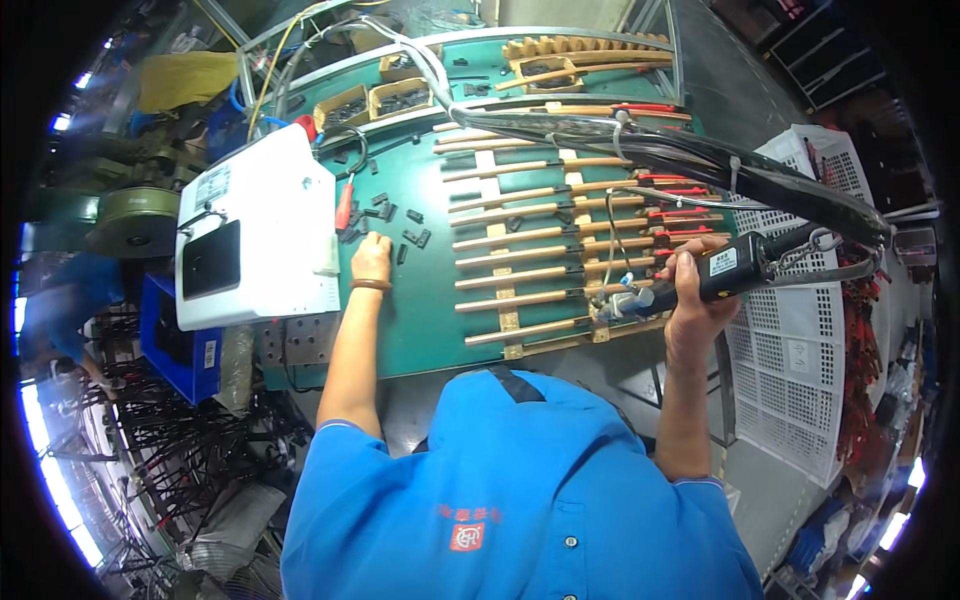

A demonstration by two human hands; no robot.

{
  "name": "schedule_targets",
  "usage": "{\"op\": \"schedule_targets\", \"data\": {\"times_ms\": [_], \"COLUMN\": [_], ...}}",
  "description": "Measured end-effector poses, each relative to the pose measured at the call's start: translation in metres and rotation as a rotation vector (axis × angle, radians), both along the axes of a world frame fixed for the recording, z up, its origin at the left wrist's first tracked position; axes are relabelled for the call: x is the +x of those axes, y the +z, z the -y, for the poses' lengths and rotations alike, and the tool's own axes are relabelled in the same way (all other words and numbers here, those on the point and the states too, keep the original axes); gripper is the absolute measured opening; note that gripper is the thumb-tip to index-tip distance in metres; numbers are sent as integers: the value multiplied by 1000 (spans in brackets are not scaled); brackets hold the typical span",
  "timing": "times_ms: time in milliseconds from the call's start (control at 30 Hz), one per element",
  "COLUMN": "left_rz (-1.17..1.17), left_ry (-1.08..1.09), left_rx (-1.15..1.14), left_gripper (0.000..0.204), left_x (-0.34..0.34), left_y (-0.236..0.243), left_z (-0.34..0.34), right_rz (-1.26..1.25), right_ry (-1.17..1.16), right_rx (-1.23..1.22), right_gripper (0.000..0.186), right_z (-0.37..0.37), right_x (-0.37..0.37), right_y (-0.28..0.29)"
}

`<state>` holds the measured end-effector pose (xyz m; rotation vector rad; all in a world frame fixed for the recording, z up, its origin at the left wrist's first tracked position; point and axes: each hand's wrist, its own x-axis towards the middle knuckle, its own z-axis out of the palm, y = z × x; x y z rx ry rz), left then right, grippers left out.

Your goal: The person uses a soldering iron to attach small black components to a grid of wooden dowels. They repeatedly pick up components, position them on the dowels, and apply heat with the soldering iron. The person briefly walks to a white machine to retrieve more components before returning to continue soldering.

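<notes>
My right hand [695, 300] grips a black hand-held tool [735, 268] that hangs from cables and ends in a silver head [632, 298] over a row of wooden sticks [500, 260] with black fittings and red parts. The sticks lie across slotted wooden rails [512, 350] on the green bench [420, 310]. My left hand [371, 262] is at a scattered pile of small black pieces [385, 210], fingers drawn together; what they hold is hidden. Just beyond it lies a red-handled tool [344, 205], beside a white machine [255, 230] with a dark screen.
Open cardboard boxes [400, 98] of black parts stand along the back. A thick cable bundle [700, 150] crosses the bench. White perforated crates [785, 370] stand right, a blue bin [180, 345] left. A co-worker in blue [80, 310] is at the far left.
</notes>
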<state>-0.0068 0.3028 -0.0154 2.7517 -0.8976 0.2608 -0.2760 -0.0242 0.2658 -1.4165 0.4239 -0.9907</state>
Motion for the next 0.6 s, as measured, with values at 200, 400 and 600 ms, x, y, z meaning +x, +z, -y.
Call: {"op": "schedule_targets", "data": {"times_ms": [200, 400, 600], "left_rz": [-14, -1454, -2005], "left_ry": [182, 303, 268], "left_rx": [-175, -1634, -1482], "left_gripper": [31, 19, 14], "left_x": [-20, -127, -249], "left_y": [26, 99, 98], "left_z": [-2, 24, 106], "right_rz": [6, 12, 84], "right_ry": [88, 77, 194], "right_rx": [-21, 78, 163], "right_gripper": [27, 27, 26], "right_z": [-6, -18, -26], "right_x": [-15, -24, -20], "right_y": [-1, 4, 5]}}
